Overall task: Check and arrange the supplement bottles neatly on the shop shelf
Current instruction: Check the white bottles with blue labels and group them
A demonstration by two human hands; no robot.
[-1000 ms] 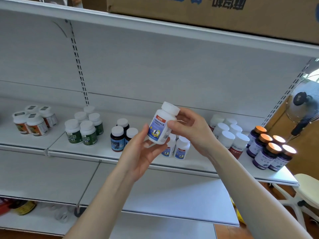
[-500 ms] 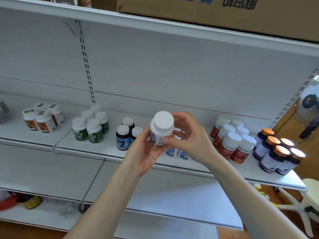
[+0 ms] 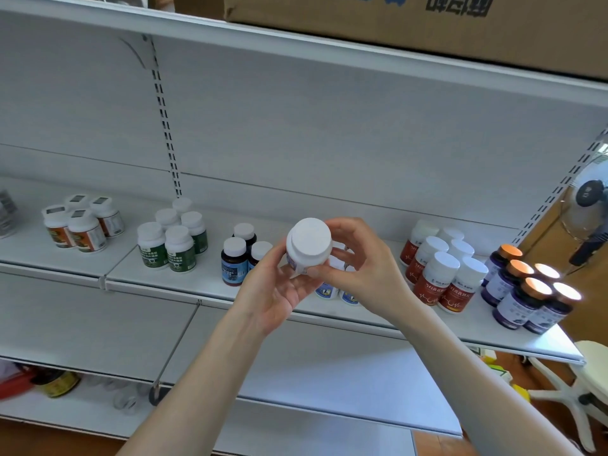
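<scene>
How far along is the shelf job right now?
Done: green-label bottles, red-label bottles and orange-capped bottles stand grouped on the shelf. In hand: left hand and right hand hold a white-capped bottle, cap toward the camera. Left: shelving it, probably beside the blue-label bottles.

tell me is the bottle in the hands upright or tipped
Tipped. The bottle points its cap at the camera, label barely showing; the left hand and right hand hold it.

Bright daylight from right; edges bowed.
</scene>
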